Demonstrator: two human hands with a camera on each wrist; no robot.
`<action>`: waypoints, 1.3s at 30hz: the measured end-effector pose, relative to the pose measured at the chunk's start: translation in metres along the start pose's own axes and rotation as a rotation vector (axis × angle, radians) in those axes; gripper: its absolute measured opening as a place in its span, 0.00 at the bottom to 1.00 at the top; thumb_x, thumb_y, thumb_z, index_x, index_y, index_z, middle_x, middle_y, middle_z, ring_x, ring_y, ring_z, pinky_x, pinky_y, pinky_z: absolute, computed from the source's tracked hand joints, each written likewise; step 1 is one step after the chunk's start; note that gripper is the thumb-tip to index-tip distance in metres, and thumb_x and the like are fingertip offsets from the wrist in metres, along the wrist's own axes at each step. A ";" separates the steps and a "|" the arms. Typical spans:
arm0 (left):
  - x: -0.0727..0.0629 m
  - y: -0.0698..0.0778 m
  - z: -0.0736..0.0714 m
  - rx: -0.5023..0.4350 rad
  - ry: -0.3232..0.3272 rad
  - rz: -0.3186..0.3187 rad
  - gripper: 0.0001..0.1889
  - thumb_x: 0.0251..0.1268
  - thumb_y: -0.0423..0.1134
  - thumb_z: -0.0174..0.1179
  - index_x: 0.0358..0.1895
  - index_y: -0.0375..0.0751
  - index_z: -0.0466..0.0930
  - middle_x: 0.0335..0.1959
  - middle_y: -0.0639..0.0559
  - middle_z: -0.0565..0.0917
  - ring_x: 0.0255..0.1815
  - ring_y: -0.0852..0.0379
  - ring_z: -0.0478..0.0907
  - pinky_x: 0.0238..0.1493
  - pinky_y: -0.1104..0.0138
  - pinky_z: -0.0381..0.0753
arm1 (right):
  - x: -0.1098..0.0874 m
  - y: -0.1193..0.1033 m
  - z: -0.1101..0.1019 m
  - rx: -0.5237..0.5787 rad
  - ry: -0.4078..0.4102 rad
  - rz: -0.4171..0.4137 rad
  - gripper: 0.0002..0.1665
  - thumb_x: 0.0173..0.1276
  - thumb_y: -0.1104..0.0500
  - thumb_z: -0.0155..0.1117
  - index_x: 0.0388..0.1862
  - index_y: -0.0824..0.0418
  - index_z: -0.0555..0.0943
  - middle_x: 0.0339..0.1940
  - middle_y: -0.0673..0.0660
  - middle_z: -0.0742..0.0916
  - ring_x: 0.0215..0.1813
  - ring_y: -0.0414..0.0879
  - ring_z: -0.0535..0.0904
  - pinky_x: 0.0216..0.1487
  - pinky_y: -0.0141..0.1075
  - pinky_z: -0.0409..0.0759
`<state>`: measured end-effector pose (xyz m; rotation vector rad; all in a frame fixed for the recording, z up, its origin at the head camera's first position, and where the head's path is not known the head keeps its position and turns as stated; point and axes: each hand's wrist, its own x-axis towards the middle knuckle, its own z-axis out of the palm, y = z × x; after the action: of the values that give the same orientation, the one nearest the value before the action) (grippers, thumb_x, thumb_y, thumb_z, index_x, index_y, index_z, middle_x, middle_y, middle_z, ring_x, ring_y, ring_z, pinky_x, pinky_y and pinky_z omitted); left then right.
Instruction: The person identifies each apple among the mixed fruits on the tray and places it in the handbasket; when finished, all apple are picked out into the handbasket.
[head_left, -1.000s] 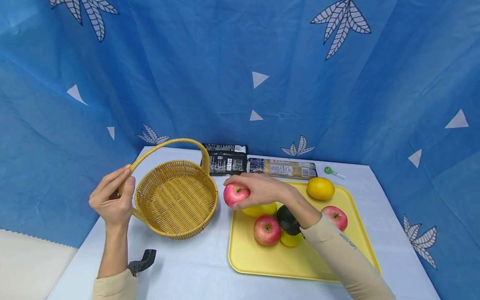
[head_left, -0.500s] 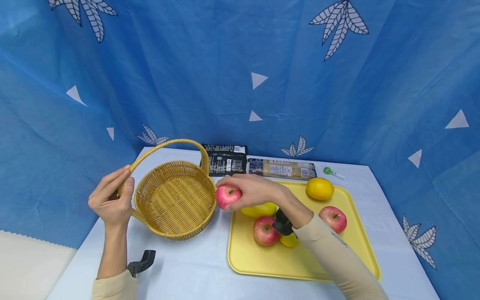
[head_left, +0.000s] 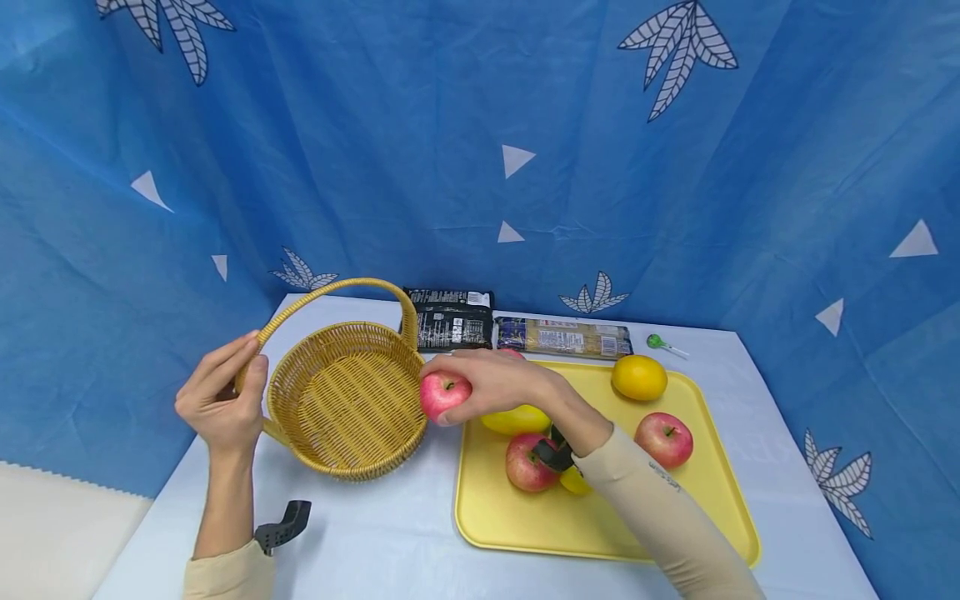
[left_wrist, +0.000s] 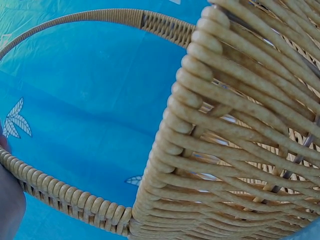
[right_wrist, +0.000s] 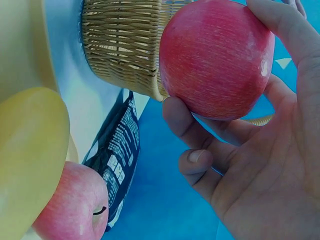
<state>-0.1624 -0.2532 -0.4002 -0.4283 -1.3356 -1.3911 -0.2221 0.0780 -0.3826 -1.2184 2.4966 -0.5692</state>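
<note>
My left hand (head_left: 225,396) grips the arched handle of a woven wicker basket (head_left: 360,471) on the left of the table. Nothing lies inside the basket in the head view. A red apple (head_left: 444,395) is held between the thumb and fingers of my right hand (head_left: 502,385), right beside the basket's right rim. In the right wrist view the held apple (right_wrist: 217,59) overlaps the basket's wall (right_wrist: 120,42). The left wrist view shows the basket's weave (left_wrist: 240,130) close up, with the handle (left_wrist: 65,200) running to the hand at the left edge.
A yellow tray (head_left: 555,533) holds more apples (head_left: 664,440) and yellow fruit (head_left: 640,377), partly hidden under the right arm. Behind stand a black package (head_left: 454,327), a clear-wrapped pasta pack (head_left: 566,337) and a green lollipop (head_left: 657,341). A blue curtain (head_left: 390,167) hangs behind the table.
My right hand has carried the apple leftward from over the tray's left edge to the basket's right rim. The left hand and the basket have stayed in place.
</note>
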 end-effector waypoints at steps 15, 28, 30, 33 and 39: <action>-0.001 -0.001 0.000 -0.040 0.015 0.007 0.09 0.49 0.18 0.66 0.34 0.11 0.82 0.39 0.31 0.88 0.39 0.55 0.89 0.41 0.76 0.84 | 0.015 -0.011 0.002 0.042 -0.054 -0.003 0.39 0.60 0.29 0.64 0.70 0.28 0.67 0.63 0.44 0.78 0.57 0.40 0.76 0.52 0.37 0.79; 0.000 0.000 0.000 -0.028 -0.001 -0.008 0.09 0.49 0.19 0.65 0.35 0.14 0.84 0.40 0.32 0.88 0.39 0.54 0.89 0.42 0.76 0.84 | 0.022 -0.012 0.005 0.046 -0.030 -0.003 0.41 0.59 0.30 0.66 0.72 0.31 0.66 0.66 0.45 0.77 0.55 0.39 0.77 0.51 0.38 0.79; 0.000 -0.001 0.000 -0.026 -0.004 -0.011 0.09 0.49 0.19 0.66 0.35 0.14 0.84 0.40 0.32 0.88 0.39 0.53 0.89 0.42 0.76 0.84 | 0.022 -0.013 0.006 0.044 -0.027 0.004 0.42 0.59 0.30 0.66 0.71 0.31 0.66 0.66 0.45 0.77 0.55 0.39 0.77 0.51 0.38 0.79; 0.000 -0.001 0.000 -0.028 -0.005 -0.012 0.09 0.49 0.19 0.66 0.35 0.14 0.84 0.40 0.32 0.88 0.39 0.53 0.89 0.41 0.76 0.84 | 0.023 -0.014 0.006 0.046 -0.026 0.011 0.42 0.59 0.30 0.67 0.72 0.32 0.66 0.66 0.44 0.76 0.55 0.39 0.77 0.51 0.38 0.79; 0.000 -0.001 0.000 -0.034 -0.006 -0.011 0.10 0.49 0.19 0.66 0.35 0.13 0.83 0.40 0.32 0.88 0.39 0.54 0.89 0.42 0.76 0.84 | 0.027 -0.015 0.010 0.059 -0.026 -0.002 0.40 0.59 0.30 0.67 0.69 0.29 0.66 0.63 0.42 0.77 0.55 0.39 0.76 0.51 0.38 0.79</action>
<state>-0.1631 -0.2539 -0.4005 -0.4485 -1.3230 -1.4245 -0.2233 0.0459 -0.3866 -1.1995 2.4394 -0.6199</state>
